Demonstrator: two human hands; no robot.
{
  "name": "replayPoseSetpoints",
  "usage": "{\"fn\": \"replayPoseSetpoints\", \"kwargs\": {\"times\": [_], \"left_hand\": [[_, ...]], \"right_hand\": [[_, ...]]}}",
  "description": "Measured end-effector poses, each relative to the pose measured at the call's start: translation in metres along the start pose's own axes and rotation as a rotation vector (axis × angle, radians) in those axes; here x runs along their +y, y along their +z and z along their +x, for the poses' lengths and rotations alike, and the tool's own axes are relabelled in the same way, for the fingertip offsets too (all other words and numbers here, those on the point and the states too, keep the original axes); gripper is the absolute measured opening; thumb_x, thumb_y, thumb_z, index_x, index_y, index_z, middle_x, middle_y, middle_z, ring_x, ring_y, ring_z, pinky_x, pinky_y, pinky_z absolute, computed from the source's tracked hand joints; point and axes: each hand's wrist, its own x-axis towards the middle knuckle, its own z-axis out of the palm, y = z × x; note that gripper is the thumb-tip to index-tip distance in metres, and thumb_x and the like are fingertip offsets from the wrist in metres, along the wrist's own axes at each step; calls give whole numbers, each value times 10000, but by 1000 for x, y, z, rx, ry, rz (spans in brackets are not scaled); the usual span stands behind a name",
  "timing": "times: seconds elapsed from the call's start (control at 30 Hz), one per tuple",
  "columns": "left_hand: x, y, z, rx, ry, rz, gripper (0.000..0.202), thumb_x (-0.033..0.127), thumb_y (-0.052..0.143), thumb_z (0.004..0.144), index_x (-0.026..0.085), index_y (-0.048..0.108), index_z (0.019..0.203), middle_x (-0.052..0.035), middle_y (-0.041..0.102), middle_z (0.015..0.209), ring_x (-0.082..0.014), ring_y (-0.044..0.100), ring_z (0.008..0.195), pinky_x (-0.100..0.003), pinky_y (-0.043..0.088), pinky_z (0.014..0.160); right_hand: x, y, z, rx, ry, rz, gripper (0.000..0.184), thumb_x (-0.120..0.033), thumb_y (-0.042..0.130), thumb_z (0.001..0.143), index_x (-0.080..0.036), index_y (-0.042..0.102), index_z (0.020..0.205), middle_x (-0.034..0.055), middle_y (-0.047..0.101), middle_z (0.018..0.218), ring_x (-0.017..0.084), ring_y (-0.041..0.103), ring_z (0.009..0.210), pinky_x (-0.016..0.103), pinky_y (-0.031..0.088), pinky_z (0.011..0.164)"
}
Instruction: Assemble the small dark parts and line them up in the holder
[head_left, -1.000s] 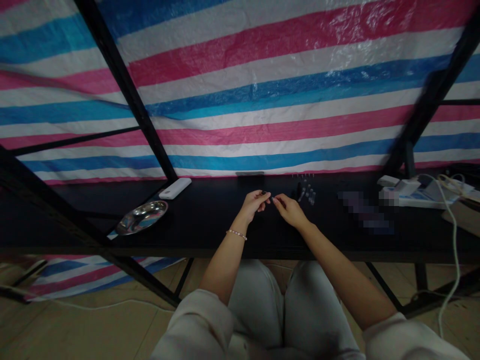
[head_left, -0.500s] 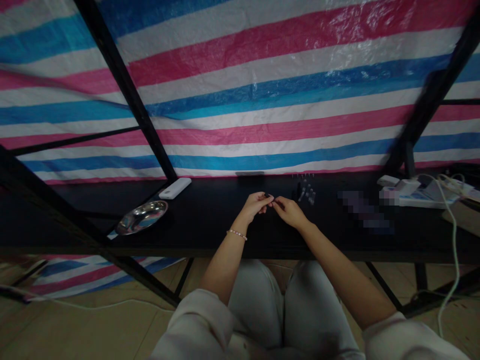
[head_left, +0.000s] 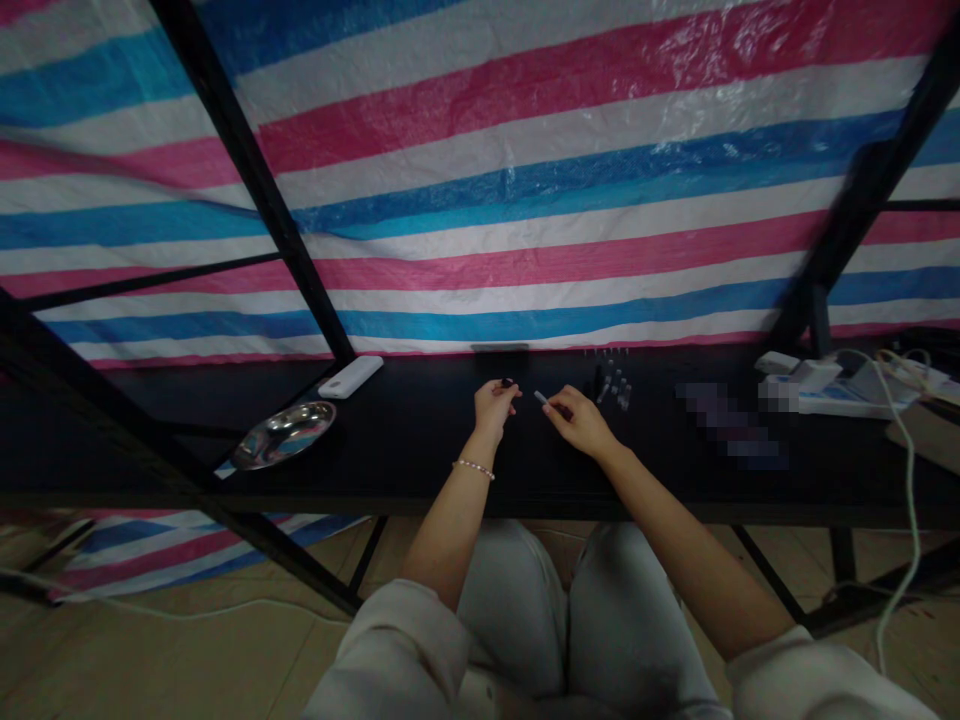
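Above the black table, my left hand [head_left: 492,408] is closed, with a small dark piece [head_left: 506,383] showing at its fingertips; what it is exactly I cannot make out. A short gap to the right, my right hand [head_left: 581,420] pinches a small whitish, translucent tube [head_left: 541,397] that points up and to the left. Just beyond my right hand, several small clear tube-like pieces [head_left: 615,385] lie on the table. A thin dark stick-shaped item [head_left: 598,380] is beside them.
A shiny metal dish [head_left: 285,436] and a white oblong device [head_left: 351,377] are on the left of the black table [head_left: 427,450]. Rightward lie a blurred-out item [head_left: 731,425] and a power strip [head_left: 847,398] with plugs and cables. Black frame posts [head_left: 255,180] flank a striped sheet.
My hands were together at their fingertips; now they are apart. The left has moved left with the dark piece, and the whitish tube shows in my right fingers.
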Motion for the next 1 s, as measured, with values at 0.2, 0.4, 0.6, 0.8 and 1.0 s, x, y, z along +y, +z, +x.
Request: {"fn": "replayPoseSetpoints", "kwargs": {"times": [0.2,0.4,0.6,0.8,1.0], "left_hand": [[-1,2,-3,-76,19,63,163,200,562,716,105,539,847,-79,655,793,-23,428,350,-164,239,342],[3,3,-6,-172,56,74,165,253,602,698,119,509,723,-20,610,617,-27,406,338,-160,237,344],[4,5,-8,-187,63,94,179,258,620,684,125,500,684,5,585,575,-25,403,336,-161,263,355],[5,5,-9,-192,58,101,181,261,623,685,124,504,685,6,583,573,-26,401,338,-165,271,363],[4,4,-9,-198,56,106,182,264,621,688,125,503,689,12,575,562,-24,400,339,-162,272,366]], "right_hand": [[-4,-11,3,0,31,89,210,-317,460,810,-167,604,844,32,584,732,126,513,616,249,398,590],[1,-63,4,-296,272,28,121,-227,516,745,-147,606,756,33,634,665,120,565,576,215,412,538],[33,-109,-6,-459,480,-26,118,-215,524,727,-148,593,659,30,641,630,107,564,500,191,398,461],[73,-101,-22,-328,566,-127,122,-215,529,729,-135,602,674,49,653,631,113,566,499,201,403,496],[84,-82,-28,-138,561,-276,167,-291,551,736,-154,644,759,61,674,718,156,610,643,211,389,547]]}}
